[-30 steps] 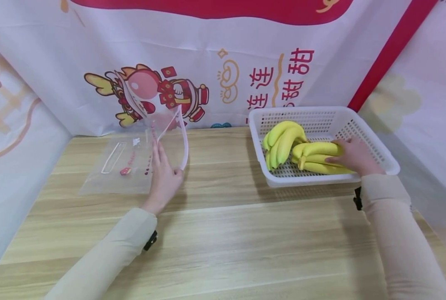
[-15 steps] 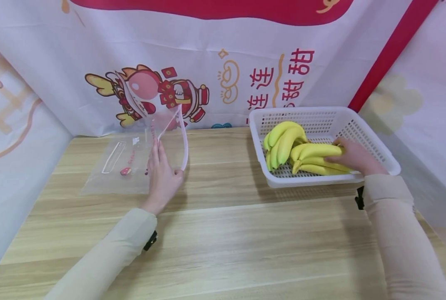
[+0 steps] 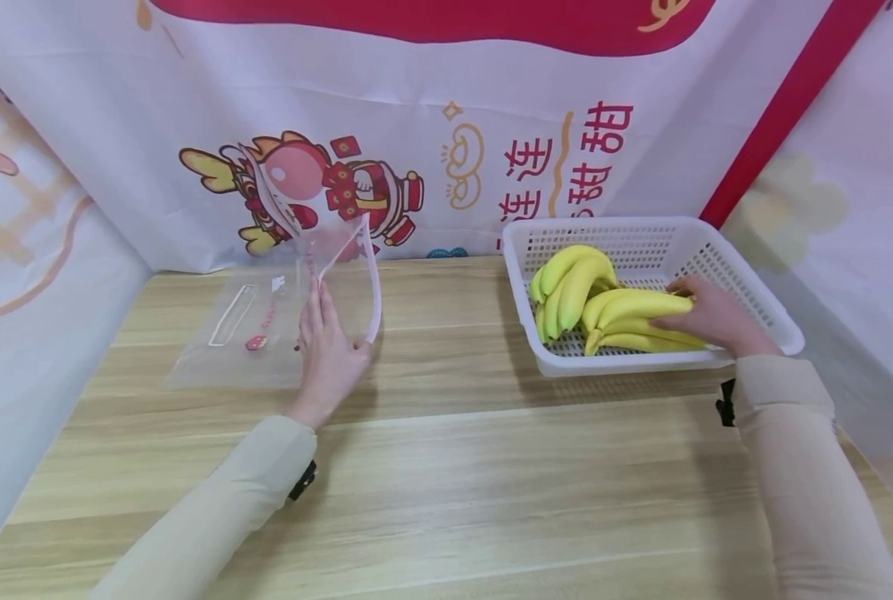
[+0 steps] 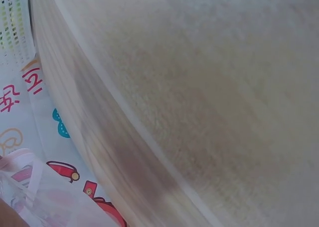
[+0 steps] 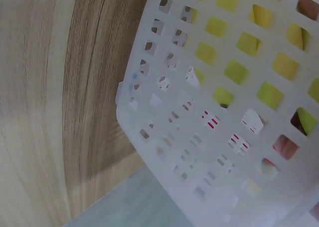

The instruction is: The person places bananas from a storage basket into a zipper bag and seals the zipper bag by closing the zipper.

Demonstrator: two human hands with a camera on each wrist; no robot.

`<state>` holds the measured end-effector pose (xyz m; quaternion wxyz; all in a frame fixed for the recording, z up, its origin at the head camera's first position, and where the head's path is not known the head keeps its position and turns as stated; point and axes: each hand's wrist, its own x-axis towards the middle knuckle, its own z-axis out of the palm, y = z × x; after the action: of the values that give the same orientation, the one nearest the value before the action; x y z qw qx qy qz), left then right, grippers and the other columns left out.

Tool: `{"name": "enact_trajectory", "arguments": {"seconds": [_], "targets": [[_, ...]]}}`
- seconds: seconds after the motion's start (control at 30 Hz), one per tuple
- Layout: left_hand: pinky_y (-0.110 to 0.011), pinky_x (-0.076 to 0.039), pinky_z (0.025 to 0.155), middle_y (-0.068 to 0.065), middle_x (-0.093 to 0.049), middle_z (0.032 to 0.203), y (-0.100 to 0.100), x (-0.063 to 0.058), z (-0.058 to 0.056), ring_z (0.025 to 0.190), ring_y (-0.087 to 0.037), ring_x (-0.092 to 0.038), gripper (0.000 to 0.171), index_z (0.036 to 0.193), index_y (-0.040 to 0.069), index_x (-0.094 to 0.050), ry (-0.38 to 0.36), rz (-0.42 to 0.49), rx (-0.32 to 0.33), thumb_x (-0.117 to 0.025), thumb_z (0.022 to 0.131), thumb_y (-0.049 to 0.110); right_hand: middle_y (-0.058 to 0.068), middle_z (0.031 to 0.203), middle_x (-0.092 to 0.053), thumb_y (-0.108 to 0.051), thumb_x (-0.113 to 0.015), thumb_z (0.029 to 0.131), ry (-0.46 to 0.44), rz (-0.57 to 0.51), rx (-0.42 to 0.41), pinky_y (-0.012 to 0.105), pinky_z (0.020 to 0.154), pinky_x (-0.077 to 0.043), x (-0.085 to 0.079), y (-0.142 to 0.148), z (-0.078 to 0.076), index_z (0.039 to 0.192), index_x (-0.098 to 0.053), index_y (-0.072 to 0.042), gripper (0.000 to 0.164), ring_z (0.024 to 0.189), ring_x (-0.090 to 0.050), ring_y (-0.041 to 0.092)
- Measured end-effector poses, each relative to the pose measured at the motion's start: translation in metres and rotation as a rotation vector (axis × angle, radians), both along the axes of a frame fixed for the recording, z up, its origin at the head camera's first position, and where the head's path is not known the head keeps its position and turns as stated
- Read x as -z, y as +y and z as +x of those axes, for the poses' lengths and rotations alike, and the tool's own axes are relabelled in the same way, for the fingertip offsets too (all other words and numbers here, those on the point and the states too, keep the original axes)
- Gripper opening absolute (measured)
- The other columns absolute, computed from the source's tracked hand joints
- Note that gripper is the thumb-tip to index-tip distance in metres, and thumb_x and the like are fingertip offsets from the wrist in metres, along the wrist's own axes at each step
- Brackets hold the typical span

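Note:
My left hand (image 3: 331, 354) lies on a clear plastic zip bag (image 3: 202, 362) on the left of the table, its fingers straight and its thumb beside the bag's white zip edge. The bag's mouth stands raised and gapes to the right. At the right, my right hand (image 3: 719, 321) reaches into a white plastic basket (image 3: 664, 362) and grips the right end of a bunch of bananas (image 3: 637, 305). A second banana bunch (image 3: 579, 282) rests at the basket's left side. Through the basket holes, the right wrist view gives yellow banana skin (image 5: 237, 72).
The wooden table (image 3: 476, 483) stretches in front of both arms. A printed white cloth (image 3: 416, 75) with red figures and lettering hangs along its back edge, close behind the bag and basket. More cloth (image 3: 859, 275) hangs at the right side.
The gripped banana bunch has turned a little in the basket, its stem end swinging toward the front left. The left hand and the bag keep their place.

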<state>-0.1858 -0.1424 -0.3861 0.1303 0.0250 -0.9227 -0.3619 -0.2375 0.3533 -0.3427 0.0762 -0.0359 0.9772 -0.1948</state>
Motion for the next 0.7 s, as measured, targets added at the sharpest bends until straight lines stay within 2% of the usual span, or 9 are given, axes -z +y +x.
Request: {"name": "enact_trajectory", "arguments": {"seconds": [0.17,0.3,0.53,0.7], "targets": [[-0.067,-0.007,0.115,-0.008,0.010,0.162,-0.002,-0.002,0.000,0.146,-0.042,-0.004,0.104,0.153,0.003,0.001,-0.001,-0.031,0.009,-0.067,0.074,0.005,0.025,0.115,-0.057,-0.044,-0.069,0.083,0.052,0.000,-0.029,0.043,0.077,-0.043,-0.002,0.002,-0.001,0.130,-0.051,0.004,0.070,0.094,-0.051,0.032],[-0.066,-0.007,0.116,-0.010,0.009,0.162,-0.003,-0.004,0.000,0.146,-0.043,-0.004,0.102,0.153,0.000,-0.002,-0.002,-0.062,0.019,-0.067,0.074,0.006,0.022,0.106,-0.056,-0.047,-0.067,0.084,0.070,0.010,-0.017,0.032,0.068,-0.037,-0.006,0.006,0.000,0.133,-0.049,0.005,0.074,0.086,-0.047,0.027],[-0.065,-0.007,0.116,-0.010,0.009,0.162,-0.003,-0.007,-0.001,0.146,-0.043,-0.004,0.104,0.153,0.000,-0.001,-0.025,-0.097,0.032,-0.068,0.074,0.007,0.023,0.102,-0.052,-0.051,-0.060,0.087,0.124,0.024,0.051,0.031,0.065,-0.035,-0.018,0.015,0.005,0.140,-0.043,0.002,0.077,0.086,-0.044,0.029],[-0.065,-0.007,0.117,-0.010,0.011,0.162,-0.001,-0.009,-0.003,0.146,-0.044,-0.004,0.104,0.153,0.001,0.000,-0.038,-0.114,0.042,-0.068,0.075,0.009,0.027,0.114,-0.047,-0.057,-0.055,0.088,0.094,-0.039,0.137,0.033,0.067,-0.037,-0.027,0.017,0.007,0.147,-0.032,0.000,0.085,0.093,-0.043,0.035]]}}
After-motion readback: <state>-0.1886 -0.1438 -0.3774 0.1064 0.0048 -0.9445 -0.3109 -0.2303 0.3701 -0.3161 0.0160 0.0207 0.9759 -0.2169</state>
